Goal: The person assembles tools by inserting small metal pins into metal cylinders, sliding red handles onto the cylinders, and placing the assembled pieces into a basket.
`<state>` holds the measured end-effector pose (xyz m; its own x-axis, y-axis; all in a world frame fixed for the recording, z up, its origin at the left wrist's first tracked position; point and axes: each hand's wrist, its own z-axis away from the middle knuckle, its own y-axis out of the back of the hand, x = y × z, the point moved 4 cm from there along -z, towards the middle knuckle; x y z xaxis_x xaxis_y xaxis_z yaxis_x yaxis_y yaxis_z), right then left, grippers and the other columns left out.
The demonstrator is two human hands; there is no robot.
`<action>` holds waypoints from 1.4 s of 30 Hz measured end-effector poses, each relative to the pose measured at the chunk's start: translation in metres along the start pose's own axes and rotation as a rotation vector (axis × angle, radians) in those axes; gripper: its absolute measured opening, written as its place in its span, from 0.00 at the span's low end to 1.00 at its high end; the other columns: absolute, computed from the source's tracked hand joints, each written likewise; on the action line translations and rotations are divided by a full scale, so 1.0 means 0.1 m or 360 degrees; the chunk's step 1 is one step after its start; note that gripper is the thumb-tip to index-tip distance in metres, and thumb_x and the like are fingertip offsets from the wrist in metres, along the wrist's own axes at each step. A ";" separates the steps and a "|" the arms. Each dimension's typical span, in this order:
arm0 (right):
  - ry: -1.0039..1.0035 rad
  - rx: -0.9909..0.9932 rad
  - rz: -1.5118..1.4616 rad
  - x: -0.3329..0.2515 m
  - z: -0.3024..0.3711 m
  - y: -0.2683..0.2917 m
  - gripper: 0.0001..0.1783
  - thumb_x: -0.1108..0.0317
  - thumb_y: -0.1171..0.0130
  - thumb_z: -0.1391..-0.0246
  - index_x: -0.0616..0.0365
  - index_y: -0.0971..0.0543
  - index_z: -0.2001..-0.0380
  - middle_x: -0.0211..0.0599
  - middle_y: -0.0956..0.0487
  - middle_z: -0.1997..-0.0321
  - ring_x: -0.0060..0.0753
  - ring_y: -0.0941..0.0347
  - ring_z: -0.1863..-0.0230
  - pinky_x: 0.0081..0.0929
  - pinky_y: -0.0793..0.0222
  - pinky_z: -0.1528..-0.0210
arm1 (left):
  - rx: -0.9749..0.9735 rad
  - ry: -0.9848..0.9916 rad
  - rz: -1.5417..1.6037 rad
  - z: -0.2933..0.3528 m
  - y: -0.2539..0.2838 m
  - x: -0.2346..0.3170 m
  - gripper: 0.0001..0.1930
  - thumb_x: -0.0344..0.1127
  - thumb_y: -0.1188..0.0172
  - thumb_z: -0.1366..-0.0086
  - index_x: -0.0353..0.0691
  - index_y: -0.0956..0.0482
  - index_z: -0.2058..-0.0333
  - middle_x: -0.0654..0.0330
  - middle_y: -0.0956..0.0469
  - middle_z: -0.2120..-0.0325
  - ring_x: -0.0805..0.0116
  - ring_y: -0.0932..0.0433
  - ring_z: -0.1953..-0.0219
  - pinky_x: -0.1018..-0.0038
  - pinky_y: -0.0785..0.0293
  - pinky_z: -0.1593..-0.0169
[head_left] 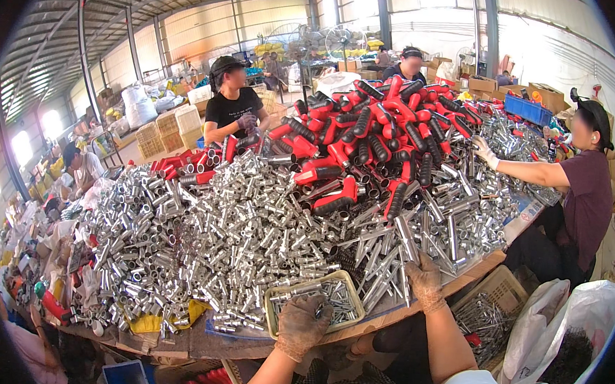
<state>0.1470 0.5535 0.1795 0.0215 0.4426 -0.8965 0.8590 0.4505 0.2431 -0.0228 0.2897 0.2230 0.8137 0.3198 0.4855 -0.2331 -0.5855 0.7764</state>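
Note:
My left hand (304, 324), in a stained work glove, is over a shallow yellowish plastic tray (268, 310) at the table's near edge. Its fingers are curled together, and a small piece at their tips is too small to name. Loose thin metal pins (341, 300) lie in the tray. To the right, my gloved right hand (426, 280) is closed around the lower end of a shiny metal tube (407, 239), which tilts up and to the left. Long metal rods (380, 268) lie beside that hand.
Silvery metal fittings (227, 222) cover the table, with red-and-black handles (376, 132) heaped behind. Co-workers stand at the far side and right; one gloved hand (486, 153) reaches into the pile. A crate of metal parts (488, 315) and white sacks (561, 338) stand at lower right.

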 end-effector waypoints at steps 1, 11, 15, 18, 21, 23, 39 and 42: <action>0.0011 0.0006 -0.0027 0.03 -0.01 0.00 0.21 0.65 0.42 0.44 0.61 0.26 0.48 0.38 0.20 0.59 0.32 0.26 0.57 0.29 0.32 0.51 | -0.0001 -0.0003 0.0001 -0.01 0.01 0.01 0.19 0.47 0.37 0.43 0.38 0.18 0.60 0.45 0.19 0.67 0.47 0.20 0.62 0.59 0.25 0.54; -0.0027 -0.0006 -0.0070 0.07 -0.02 0.01 0.21 0.67 0.42 0.44 0.61 0.26 0.47 0.39 0.20 0.58 0.33 0.25 0.57 0.29 0.32 0.50 | 0.0025 -0.0060 0.0015 0.00 0.00 0.00 0.18 0.46 0.37 0.43 0.38 0.18 0.60 0.45 0.19 0.68 0.47 0.20 0.62 0.59 0.26 0.55; -0.0069 -0.0010 0.0030 0.03 -0.01 0.00 0.21 0.67 0.42 0.44 0.61 0.26 0.47 0.40 0.20 0.58 0.33 0.25 0.56 0.30 0.32 0.50 | 0.0035 -0.0071 -0.0029 0.01 -0.01 -0.01 0.19 0.47 0.37 0.42 0.38 0.18 0.60 0.45 0.19 0.68 0.47 0.20 0.62 0.58 0.26 0.55; -0.0088 0.0006 0.0015 0.08 -0.02 0.01 0.21 0.66 0.42 0.44 0.61 0.26 0.47 0.40 0.20 0.57 0.33 0.25 0.56 0.30 0.32 0.50 | 0.0007 -0.0067 -0.0014 0.00 -0.02 -0.01 0.19 0.47 0.38 0.42 0.37 0.18 0.60 0.45 0.19 0.68 0.47 0.20 0.62 0.58 0.26 0.55; -0.0037 0.0007 0.0041 0.05 -0.02 0.01 0.21 0.65 0.42 0.44 0.61 0.25 0.47 0.41 0.20 0.58 0.35 0.25 0.56 0.30 0.31 0.51 | 0.0022 -0.0061 0.0004 0.00 -0.01 -0.01 0.19 0.47 0.37 0.42 0.38 0.18 0.60 0.45 0.19 0.68 0.47 0.20 0.62 0.59 0.26 0.55; -0.0131 -0.0006 0.0032 0.14 -0.02 0.01 0.24 0.59 0.41 0.44 0.61 0.25 0.48 0.42 0.20 0.58 0.37 0.25 0.57 0.32 0.31 0.51 | 0.0031 -0.0057 -0.0010 0.01 -0.01 -0.01 0.19 0.47 0.37 0.43 0.39 0.18 0.60 0.45 0.19 0.68 0.47 0.20 0.62 0.59 0.26 0.55; -0.0108 -0.0004 -0.0025 0.19 -0.02 0.01 0.25 0.56 0.40 0.44 0.62 0.25 0.49 0.42 0.20 0.59 0.37 0.25 0.57 0.32 0.32 0.51 | 0.0082 -0.0074 -0.0027 0.00 -0.01 -0.01 0.17 0.46 0.37 0.44 0.40 0.17 0.61 0.47 0.19 0.70 0.48 0.20 0.65 0.60 0.25 0.57; -0.0085 0.0013 -0.0019 0.16 -0.02 0.02 0.23 0.60 0.40 0.43 0.61 0.25 0.49 0.40 0.20 0.59 0.34 0.26 0.57 0.30 0.32 0.51 | 0.0060 -0.0062 -0.0028 0.00 -0.01 0.00 0.18 0.47 0.37 0.44 0.40 0.17 0.61 0.47 0.19 0.70 0.48 0.20 0.65 0.60 0.25 0.57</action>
<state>0.1475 0.5630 0.1664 0.0383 0.3950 -0.9179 0.8636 0.4491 0.2293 -0.0224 0.2906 0.2226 0.8376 0.3016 0.4555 -0.1989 -0.6082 0.7685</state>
